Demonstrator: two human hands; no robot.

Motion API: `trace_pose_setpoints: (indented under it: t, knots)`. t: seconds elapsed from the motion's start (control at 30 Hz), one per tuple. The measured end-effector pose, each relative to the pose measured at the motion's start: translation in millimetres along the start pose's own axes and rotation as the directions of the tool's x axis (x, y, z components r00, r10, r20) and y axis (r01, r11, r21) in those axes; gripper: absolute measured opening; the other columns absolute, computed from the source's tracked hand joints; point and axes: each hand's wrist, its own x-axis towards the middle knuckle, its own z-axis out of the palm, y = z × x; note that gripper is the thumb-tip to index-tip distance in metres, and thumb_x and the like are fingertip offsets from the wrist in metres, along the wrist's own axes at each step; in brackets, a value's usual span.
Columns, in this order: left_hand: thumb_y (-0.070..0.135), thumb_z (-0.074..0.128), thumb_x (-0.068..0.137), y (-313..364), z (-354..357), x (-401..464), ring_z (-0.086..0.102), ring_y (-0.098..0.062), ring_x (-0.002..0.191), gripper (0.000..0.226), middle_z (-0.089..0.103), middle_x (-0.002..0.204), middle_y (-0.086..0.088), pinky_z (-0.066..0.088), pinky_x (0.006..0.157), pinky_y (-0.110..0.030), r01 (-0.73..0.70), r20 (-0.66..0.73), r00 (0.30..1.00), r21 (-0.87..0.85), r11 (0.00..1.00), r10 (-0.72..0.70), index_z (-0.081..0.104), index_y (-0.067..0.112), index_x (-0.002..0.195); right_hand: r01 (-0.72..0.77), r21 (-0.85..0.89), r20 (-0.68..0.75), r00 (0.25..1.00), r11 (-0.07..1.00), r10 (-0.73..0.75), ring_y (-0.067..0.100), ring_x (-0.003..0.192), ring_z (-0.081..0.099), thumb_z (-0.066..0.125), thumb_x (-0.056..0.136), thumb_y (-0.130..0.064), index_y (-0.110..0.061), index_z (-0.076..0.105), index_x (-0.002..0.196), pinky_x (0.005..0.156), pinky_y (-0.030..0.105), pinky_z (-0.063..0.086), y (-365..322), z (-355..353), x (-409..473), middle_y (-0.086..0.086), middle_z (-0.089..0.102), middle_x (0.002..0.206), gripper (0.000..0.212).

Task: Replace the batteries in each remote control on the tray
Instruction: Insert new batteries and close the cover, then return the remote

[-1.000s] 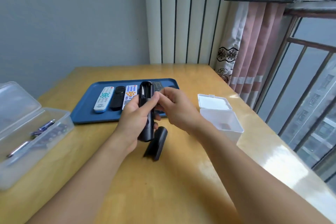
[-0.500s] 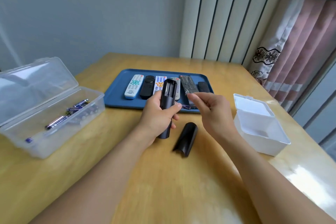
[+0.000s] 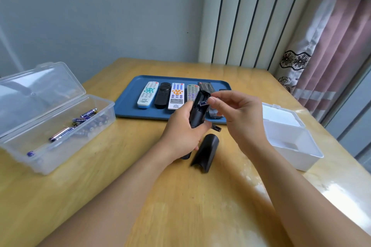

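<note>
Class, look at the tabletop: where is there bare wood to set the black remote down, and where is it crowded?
Bare wooden table lies near the viewer between the forearms, and between the clear plastic battery box and the left hand. Crowded: around the black battery cover, the loose battery and the blue tray, and by the white plastic box.

Right hand (image 3: 239,118) hides far remotes — perhaps two.

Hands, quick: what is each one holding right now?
Left hand: grips the black remote control, its battery bay open.
Right hand: pinches a small blue-labelled battery at the bay.
</note>
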Motion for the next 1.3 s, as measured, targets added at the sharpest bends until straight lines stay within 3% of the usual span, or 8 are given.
trace_pose_setpoints:
  t: [0.27,0.4,0.63,0.77,0.93,1.1,1.17,1.3]
  knots:
    - [0.017,0.073,0.089,3.0,5.4,-3.3,0.055,-0.011,0.046,0.031,0.059,0.066,0.012,0.049,0.044,-0.028,0.005,0.042,0.999,0.001,1.0,-0.005,0.056,0.034,0.108,0.048,-0.08,-0.138,0.989,0.996,-0.059,0.014,0.075,0.073,0.088,0.075,-0.018,-0.022,0.075,0.087,0.071,0.026,0.06,-5.1,2.4,-3.3,-0.006,0.076,0.079,0.017]
    - [0.013,0.073,0.09,4.3,6.1,-4.7,0.052,-0.013,0.041,0.027,0.057,0.065,0.003,0.047,0.044,-0.027,0.031,0.077,0.997,-0.003,1.0,-0.03,0.055,0.025,0.106,0.069,-0.145,-0.088,0.993,0.987,-0.083,0.013,0.077,0.074,0.086,0.077,-0.014,-0.019,0.078,0.092,0.076,0.03,0.061,-5.9,3.5,-4.1,-0.006,0.077,0.081,0.019]
    - [0.01,0.072,0.091,5.6,6.1,-6.0,0.048,-0.015,0.039,0.024,0.053,0.059,-0.007,0.044,0.043,-0.029,0.054,0.087,0.995,-0.045,0.998,-0.05,0.056,0.015,0.109,0.123,-0.273,-0.064,0.987,0.954,-0.145,0.0,0.076,0.062,0.085,0.078,-0.015,-0.015,0.08,0.095,0.07,0.013,0.048,3.4,7.8,-5.7,-0.002,0.066,0.09,0.018]
    - [0.01,0.073,0.091,5.0,6.2,-5.9,0.046,-0.017,0.038,0.024,0.052,0.054,-0.004,0.042,0.041,-0.028,0.067,0.1,0.993,-0.073,0.995,-0.059,0.056,0.015,0.107,0.095,-0.22,-0.072,0.991,0.971,-0.114,0.001,0.082,0.064,0.086,0.077,-0.017,-0.02,0.079,0.094,0.071,0.013,0.048,6.1,9.1,-5.6,-0.002,0.068,0.101,0.018]
    - [0.01,0.073,0.091,8.2,5.7,-7.5,0.044,-0.02,0.042,0.029,0.051,0.055,-0.004,0.043,0.042,-0.029,0.095,0.122,0.989,-0.125,0.988,-0.079,0.058,0.011,0.116,0.003,-0.039,-0.056,0.998,0.999,-0.005,0.023,0.08,0.073,0.084,0.078,-0.012,-0.019,0.079,0.096,0.072,0.027,0.059,8.6,9.8,-5.3,0.007,0.076,0.085,0.02]
    - [0.009,0.071,0.092,11.3,3.4,-7.4,0.044,-0.013,0.039,0.022,0.054,0.052,0.008,0.041,0.039,-0.024,0.071,0.08,0.995,-0.162,0.984,-0.058,0.058,0.004,0.108,0.126,-0.137,-0.022,0.991,0.983,-0.13,0.001,0.092,0.069,0.077,0.086,-0.009,-0.013,0.08,0.1,0.077,0.015,0.053,7.2,22.1,-12.2,-0.006,0.073,0.101,0.016]
    - [0.009,0.072,0.092,11.8,2.6,-6.5,0.045,-0.013,0.041,0.022,0.056,0.054,0.01,0.041,0.039,-0.024,0.052,0.08,0.996,-0.147,0.988,-0.041,0.06,0.007,0.11,0.073,-0.137,-0.038,0.996,0.988,-0.079,0.008,0.089,0.071,0.079,0.085,-0.012,-0.019,0.078,0.107,0.077,0.026,0.058,5.3,20.7,-9.7,-0.007,0.074,0.103,0.024]
    - [0.008,0.073,0.091,10.2,3.5,-6.4,0.046,-0.012,0.043,0.018,0.058,0.06,0.004,0.042,0.04,-0.026,0.037,0.12,0.993,-0.143,0.989,-0.02,0.06,0.014,0.102,-0.234,0.181,0.05,0.972,0.955,0.229,0.016,0.069,0.067,0.079,0.085,-0.011,-0.027,0.064,0.122,0.06,0.03,0.057,0.6,10.5,-6.1,0.011,0.074,0.102,0.043]
